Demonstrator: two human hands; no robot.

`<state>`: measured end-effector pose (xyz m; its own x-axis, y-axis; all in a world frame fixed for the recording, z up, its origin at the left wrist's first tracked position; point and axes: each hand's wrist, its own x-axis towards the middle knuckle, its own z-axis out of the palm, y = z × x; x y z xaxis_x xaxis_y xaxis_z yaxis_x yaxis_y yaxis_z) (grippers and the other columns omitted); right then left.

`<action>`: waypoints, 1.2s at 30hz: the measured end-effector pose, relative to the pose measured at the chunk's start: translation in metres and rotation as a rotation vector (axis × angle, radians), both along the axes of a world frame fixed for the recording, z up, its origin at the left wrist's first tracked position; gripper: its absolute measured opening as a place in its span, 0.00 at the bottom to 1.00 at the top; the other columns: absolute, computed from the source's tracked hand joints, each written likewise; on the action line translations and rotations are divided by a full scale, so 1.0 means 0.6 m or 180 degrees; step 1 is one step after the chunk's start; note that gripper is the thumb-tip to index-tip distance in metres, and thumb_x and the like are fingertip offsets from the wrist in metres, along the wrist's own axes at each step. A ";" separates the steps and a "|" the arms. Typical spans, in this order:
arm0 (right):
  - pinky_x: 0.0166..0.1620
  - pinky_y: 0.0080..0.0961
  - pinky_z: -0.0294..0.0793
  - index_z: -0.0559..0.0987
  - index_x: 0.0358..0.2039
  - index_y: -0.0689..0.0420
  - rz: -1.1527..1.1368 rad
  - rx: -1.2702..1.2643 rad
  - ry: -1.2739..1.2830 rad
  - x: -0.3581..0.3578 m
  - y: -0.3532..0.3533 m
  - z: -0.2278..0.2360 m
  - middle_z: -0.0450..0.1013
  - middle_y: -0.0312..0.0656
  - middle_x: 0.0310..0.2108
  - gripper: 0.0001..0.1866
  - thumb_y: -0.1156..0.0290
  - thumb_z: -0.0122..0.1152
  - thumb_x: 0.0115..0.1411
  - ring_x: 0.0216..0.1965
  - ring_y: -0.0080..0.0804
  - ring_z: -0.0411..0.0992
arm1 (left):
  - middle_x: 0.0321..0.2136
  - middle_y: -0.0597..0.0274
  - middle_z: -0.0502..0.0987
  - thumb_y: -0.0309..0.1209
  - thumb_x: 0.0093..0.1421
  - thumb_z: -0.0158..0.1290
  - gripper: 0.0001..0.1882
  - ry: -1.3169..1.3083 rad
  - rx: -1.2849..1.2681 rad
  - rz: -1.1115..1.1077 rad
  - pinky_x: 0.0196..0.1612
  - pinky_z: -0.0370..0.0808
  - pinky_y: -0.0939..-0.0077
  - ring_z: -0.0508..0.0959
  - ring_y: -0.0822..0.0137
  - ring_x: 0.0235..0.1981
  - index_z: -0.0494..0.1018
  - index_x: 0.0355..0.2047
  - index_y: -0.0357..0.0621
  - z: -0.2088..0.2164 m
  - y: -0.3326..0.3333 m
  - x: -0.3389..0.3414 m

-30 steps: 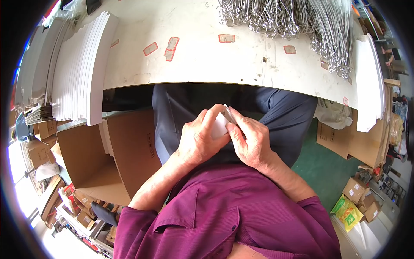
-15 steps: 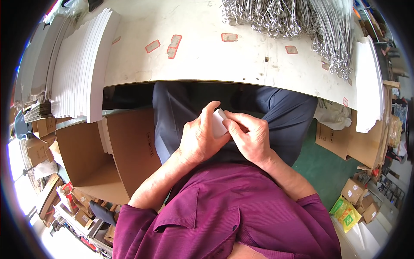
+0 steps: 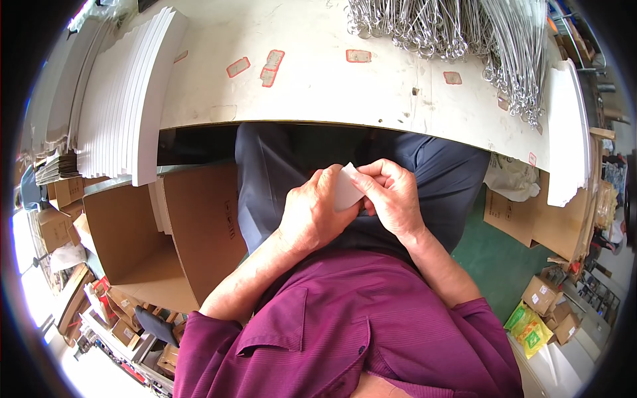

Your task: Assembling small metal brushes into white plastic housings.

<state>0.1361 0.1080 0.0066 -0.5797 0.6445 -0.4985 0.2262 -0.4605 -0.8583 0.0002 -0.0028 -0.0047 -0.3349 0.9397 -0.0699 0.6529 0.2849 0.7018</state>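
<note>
Over my lap, both hands work on a white carton (image 3: 346,192), of which only a small flat face with a pointed corner shows. My left hand (image 3: 306,213) wraps round it from the left, fingers closed. At its upper right edge, my right hand (image 3: 395,202) pinches the corner between thumb and forefinger. The rest of the carton lies hidden behind the hands, so I cannot tell its full length.
Ahead stands a whitish table (image 3: 298,93) with red-edged stickers. Metal skewers with ring ends (image 3: 441,33) are heaped at its far right. Long white cartons (image 3: 123,99) stand stacked at left; more white pieces (image 3: 569,132) are at right. An open cardboard box (image 3: 199,232) sits lower left.
The white piece between my hands has turned and shows a broader face with a pointed corner. My left fingers have folded down, and my right hand has risen slightly.
</note>
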 end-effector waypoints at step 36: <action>0.38 0.32 0.80 0.79 0.56 0.66 0.0393 0.2780 0.0216 0.001 -0.034 -0.033 0.82 0.51 0.37 0.22 0.75 0.71 0.62 0.34 0.40 0.81 | 0.40 0.44 0.82 0.33 0.51 0.68 0.31 -0.0197 0.0359 0.0226 0.41 0.84 0.56 0.85 0.44 0.38 0.72 0.54 0.36 -0.012 -0.001 -0.005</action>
<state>0.1369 0.0874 -0.0131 -0.6809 0.7098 0.1805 0.1666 0.3902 -0.9055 -0.0026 -0.0034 -0.0122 -0.3991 0.9168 0.0123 0.5885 0.2459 0.7702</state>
